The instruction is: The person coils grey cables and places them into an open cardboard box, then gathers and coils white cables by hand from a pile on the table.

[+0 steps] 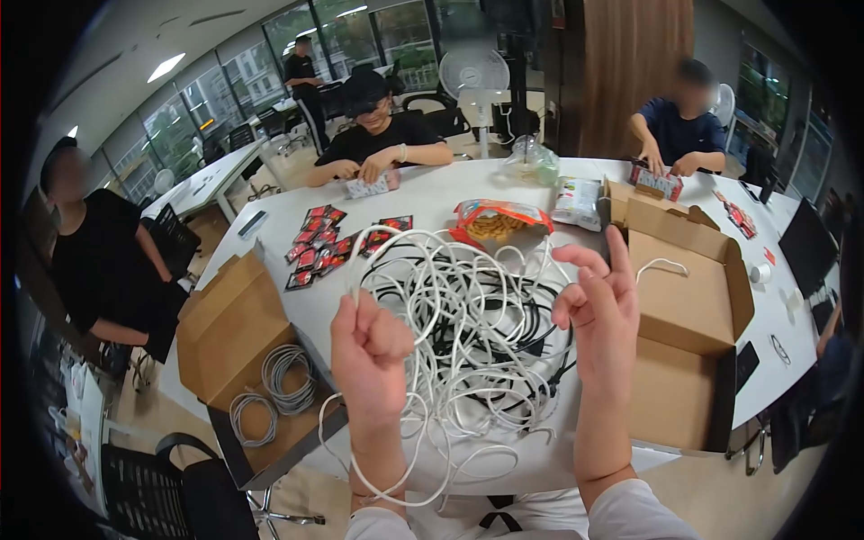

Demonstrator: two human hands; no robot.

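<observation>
The left hand [373, 346] is a closed fist, its grip shut around a white cable [423, 245] at 9 o'clock of a tangle of white and black cables [486, 328] mid-bench [432, 187]. From the fist the cable rises toward 12 o'clock, then bends over toward 2; a slack loop hangs below, toward 6, across the wrist. The tangle is looped every way, with no single long axis. The right hand [601, 317] is at 3 o'clock, index finger pointing toward 12, others half curled; whether its grip holds cable I cannot tell. Beside it, a short white cable end [663, 262] runs toward 3 o'clock, over an open cardboard box [688, 310].
</observation>
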